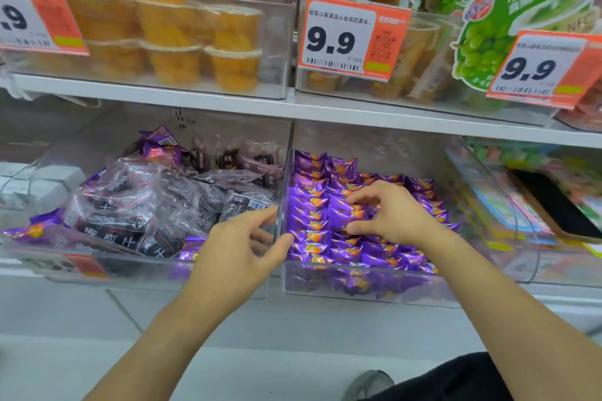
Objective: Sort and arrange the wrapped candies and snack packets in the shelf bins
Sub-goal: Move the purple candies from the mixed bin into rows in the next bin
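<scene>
Two clear bins stand side by side on the lower shelf. The right bin [365,290] is packed with rows of purple wrapped candies [312,205] printed with an orange fruit. My right hand [387,212] is inside it, thumb and fingers pinching a few purple candies in the middle rows. The left bin [146,270] holds dark plum snack packets [130,205] in clear wrap, with stray purple candies [163,148] at its back and front corners. My left hand [241,247] hovers at the divider between the bins, fingers loosely spread, holding nothing.
The upper shelf carries clear bins of orange jelly cups [182,39], bagged snacks and a green grape pouch [521,19], with orange 9.9 price tags [351,36]. Another bin at the right holds colourful packets and a dark phone [560,205]. Pale floor lies below.
</scene>
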